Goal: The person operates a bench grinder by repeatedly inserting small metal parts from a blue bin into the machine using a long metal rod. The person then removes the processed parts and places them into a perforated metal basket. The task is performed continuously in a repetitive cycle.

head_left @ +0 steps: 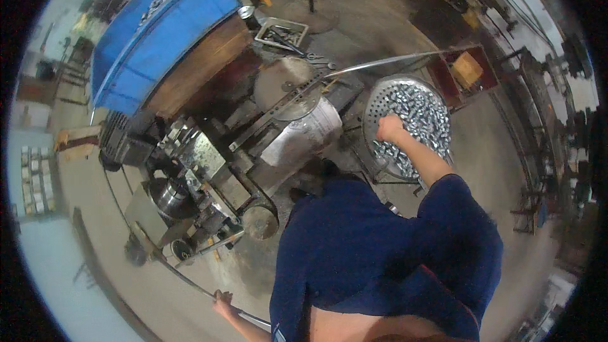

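Left hand: grip closed around a long bar. Right hand: over a round tray of metal parts; from here, I cannot tell its grip.

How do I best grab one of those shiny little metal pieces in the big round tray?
Probably pinch one by its sides, choosing from the top of the heap and coming from above: the metal pieces look small and stubby, piled loosely, and the round tray is open on top.

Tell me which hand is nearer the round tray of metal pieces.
Right. The right hand is over the round tray; the left hand is far from it, on a long bar.
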`<state>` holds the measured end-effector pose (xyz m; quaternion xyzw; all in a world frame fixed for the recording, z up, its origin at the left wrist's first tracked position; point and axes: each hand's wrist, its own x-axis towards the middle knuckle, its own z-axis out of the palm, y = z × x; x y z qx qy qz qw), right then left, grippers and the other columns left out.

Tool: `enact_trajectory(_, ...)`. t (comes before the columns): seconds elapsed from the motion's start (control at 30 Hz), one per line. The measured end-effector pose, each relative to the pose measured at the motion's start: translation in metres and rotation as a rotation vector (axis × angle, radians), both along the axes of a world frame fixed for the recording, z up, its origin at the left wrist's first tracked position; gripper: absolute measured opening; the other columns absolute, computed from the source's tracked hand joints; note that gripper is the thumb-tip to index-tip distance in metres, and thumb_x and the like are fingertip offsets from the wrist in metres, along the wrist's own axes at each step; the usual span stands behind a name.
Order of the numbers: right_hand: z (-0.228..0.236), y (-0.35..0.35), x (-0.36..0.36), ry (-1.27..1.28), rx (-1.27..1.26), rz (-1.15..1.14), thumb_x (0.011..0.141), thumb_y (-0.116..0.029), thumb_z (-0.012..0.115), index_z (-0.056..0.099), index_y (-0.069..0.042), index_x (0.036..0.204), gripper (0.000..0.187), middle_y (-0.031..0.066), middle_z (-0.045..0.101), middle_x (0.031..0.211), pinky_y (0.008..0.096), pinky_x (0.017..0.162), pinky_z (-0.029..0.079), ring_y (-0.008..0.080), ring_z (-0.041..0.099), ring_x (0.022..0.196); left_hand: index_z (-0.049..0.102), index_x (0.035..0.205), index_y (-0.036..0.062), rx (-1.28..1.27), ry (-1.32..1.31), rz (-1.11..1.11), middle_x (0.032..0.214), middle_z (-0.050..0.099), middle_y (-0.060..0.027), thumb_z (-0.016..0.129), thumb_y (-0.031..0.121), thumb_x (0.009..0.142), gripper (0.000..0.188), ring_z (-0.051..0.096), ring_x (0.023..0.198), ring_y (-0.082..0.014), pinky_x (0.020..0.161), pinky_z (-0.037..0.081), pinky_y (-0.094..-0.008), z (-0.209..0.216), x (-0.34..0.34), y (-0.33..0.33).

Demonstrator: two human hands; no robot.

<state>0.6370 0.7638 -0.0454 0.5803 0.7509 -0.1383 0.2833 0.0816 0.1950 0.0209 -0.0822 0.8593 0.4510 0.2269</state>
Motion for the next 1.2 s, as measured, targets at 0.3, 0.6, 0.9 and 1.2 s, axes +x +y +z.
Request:
enact_trajectory(0.3,-0.006,0.016,-0.004,0.087,0.002,0.003,0.066,-0.024,0.053,0.064,-0.003,0.083,0.029,0.0165,0.062,0.093,0.0365,0.078,0.047,0.0293,0.059,0.090,0.053,0.083,-0.0043,-0.028,0.130,0.013,0.058,0.055,-0.0112,0.058,0.019,0.075,0.025,0.054,0.046,-0.0173,0.043,0.044,-0.0261,0.002,0.010,0.008)
enact_trajectory(0.6,0.044,0.013,-0.036,0.347,0.189,0.171,0.056,-0.023,0.062,0.064,-0.004,0.071,0.025,0.0180,0.062,0.077,0.0378,0.067,0.049,0.0320,0.060,0.074,0.056,0.098,-0.0024,-0.801,0.616,-0.444,0.079,0.061,-0.0127,0.059,0.020,0.076,0.032,0.060,0.075,-0.0190,0.066,0.047,-0.0283,0.075,0.041,0.054)
enact_trajectory(0.9,0.135,-0.073,-0.229,1.237,-0.219,0.762,0.057,-0.022,0.061,0.067,-0.008,0.084,0.031,0.0131,0.060,0.096,0.0382,0.078,0.044,0.0308,0.054,0.092,0.055,0.099,-0.0062,0.468,0.046,-0.599,0.082,0.063,-0.0124,0.049,0.026,0.088,0.035,0.061,0.076,-0.0167,0.071,0.045,-0.0258,0.103,0.112,0.279)
enact_trajectory(1.2,0.188,-0.120,-0.275,1.486,-0.242,1.006,0.056,-0.016,0.059,0.065,-0.009,0.075,0.021,0.0121,0.056,0.097,0.0363,0.070,0.043,0.0284,0.050,0.081,0.059,0.084,-0.0010,0.835,-0.416,-0.455,0.074,0.058,-0.0032,0.052,0.027,0.086,0.029,0.052,0.067,-0.0095,0.063,0.040,-0.0234,0.112,0.175,0.310)
